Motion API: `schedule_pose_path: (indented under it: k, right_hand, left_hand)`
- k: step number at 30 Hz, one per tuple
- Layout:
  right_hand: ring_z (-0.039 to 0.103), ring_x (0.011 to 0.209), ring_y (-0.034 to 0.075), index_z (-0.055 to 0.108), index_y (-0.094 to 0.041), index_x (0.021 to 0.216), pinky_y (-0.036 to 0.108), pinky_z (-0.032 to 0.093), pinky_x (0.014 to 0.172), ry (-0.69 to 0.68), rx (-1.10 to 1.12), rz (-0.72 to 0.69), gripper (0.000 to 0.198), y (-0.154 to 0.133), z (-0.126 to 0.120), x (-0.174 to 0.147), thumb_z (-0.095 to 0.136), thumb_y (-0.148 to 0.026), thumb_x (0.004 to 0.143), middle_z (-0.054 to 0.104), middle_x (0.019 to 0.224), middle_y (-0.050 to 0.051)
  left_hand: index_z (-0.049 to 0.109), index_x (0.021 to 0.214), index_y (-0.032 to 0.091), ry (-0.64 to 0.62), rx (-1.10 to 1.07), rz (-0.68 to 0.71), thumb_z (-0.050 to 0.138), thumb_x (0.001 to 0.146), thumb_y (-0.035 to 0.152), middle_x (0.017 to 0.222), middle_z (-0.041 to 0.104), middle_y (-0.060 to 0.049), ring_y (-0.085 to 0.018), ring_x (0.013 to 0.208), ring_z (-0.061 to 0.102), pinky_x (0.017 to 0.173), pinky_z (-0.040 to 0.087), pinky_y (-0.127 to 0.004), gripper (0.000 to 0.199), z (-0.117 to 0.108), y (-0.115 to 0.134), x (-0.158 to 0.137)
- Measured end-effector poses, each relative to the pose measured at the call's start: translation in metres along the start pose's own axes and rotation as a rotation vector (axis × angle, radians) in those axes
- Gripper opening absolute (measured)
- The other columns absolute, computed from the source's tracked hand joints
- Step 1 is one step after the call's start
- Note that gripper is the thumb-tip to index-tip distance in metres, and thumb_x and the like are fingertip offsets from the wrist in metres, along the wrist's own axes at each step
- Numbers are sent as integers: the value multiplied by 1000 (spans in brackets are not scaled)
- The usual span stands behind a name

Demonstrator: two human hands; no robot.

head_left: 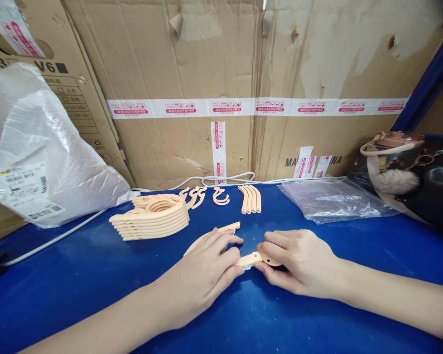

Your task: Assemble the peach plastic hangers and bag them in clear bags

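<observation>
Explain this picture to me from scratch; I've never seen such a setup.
There is no machine here: each grip is a person's bare hand. The one picture comes from a camera worn on that person's head, looking forward and down.

The left grip and right grip hold a small cream part between them. The left also partly hides a curved piece.

On the blue surface, beyond the hands, are a stack of cream pieces, some cream hooks, four curved strips and a clear plastic bag. Cardboard stands behind.
</observation>
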State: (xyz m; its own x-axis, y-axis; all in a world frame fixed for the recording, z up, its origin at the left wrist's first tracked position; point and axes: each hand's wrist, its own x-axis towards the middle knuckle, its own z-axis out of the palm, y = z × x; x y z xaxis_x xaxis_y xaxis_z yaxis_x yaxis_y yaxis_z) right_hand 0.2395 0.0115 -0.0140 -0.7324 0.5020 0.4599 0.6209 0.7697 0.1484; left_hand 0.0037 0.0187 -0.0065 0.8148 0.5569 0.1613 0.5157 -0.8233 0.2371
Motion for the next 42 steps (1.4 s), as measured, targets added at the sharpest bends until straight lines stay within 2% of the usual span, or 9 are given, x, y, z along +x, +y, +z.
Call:
schedule_pose_path:
  k: [10, 21, 25, 27, 29, 33, 36, 38, 42]
  right_hand:
    - [47, 51, 11, 55, -18, 72, 24, 32, 50, -43, 18, -2, 34, 1, -1, 1, 35, -30, 97, 52, 62, -2]
    - [45, 49, 10, 53, -18, 69, 25, 27, 48, -38, 65, 19, 32, 2, 1, -1, 39, -30, 95, 52, 61, -3]
    - [45, 50, 10, 54, -18, 74, 26, 28, 48, -70, 112, 23, 26, 2, 0, -2, 42, -31, 93, 54, 63, -3]
    - [45, 53, 11, 55, -18, 81, 26, 30, 50, -92, 147, -2, 18, 3, -1, -3, 44, -30, 91, 55, 66, -2]
    - [45, 57, 13, 55, -18, 83, 26, 32, 53, -116, 161, -59, 12, 3, -3, -3, 45, -25, 86, 54, 69, -1]
    - [47, 70, 16, 56, -18, 81, 29, 39, 64, -149, 188, -169, 13, 4, -9, -2, 43, -15, 82, 58, 84, 5]
    - [51, 95, 19, 60, -19, 99, 33, 42, 83, -142, 223, -148, 21, 3, -12, -1, 44, -14, 86, 57, 113, 9]
    - [50, 108, 22, 58, -19, 112, 37, 42, 89, -110, 188, -88, 28, 5, -12, -1, 47, -15, 87, 53, 124, 11]
    - [54, 106, 24, 57, -17, 117, 39, 44, 85, -64, 79, 15, 30, 11, -9, 0, 45, -13, 90, 59, 117, 13]
  left_hand:
    - [52, 89, 21, 53, -60, -9, 37, 100, 31, 133, 50, -5, -22, 136, 35, 115, 26, -45, 22, 0, 2, 0]
    - [53, 94, 21, 28, -82, -23, 41, 99, 32, 135, 50, -5, -21, 136, 33, 113, 29, -40, 17, -3, 2, 1]
    - [50, 93, 24, 18, -164, -119, 35, 101, 34, 128, 56, -2, -20, 137, 34, 116, 14, -51, 20, -6, 3, 0]
    - [49, 96, 25, 51, -222, -202, 32, 100, 29, 126, 58, -2, -20, 136, 36, 115, 11, -55, 18, -5, -1, -1]
    - [50, 98, 25, 106, -279, -254, 38, 93, 18, 131, 56, -4, -22, 134, 38, 113, 18, -55, 14, -3, -8, 0]
    - [51, 99, 23, 207, -380, -268, 44, 73, 4, 127, 58, -5, -23, 130, 45, 107, 35, -46, 33, 3, -22, 3]
    - [52, 99, 23, 267, -449, -276, 46, 81, 11, 118, 62, -5, -22, 124, 50, 101, 43, -39, 23, 3, -24, 4]
    - [53, 100, 24, 281, -445, -306, 50, 85, 19, 116, 63, -3, -22, 119, 54, 100, 44, -38, 16, 2, -22, 4]
    - [54, 104, 26, 261, -378, -356, 55, 88, 30, 118, 64, 0, -23, 114, 57, 100, 42, -40, 17, -1, -20, 3]
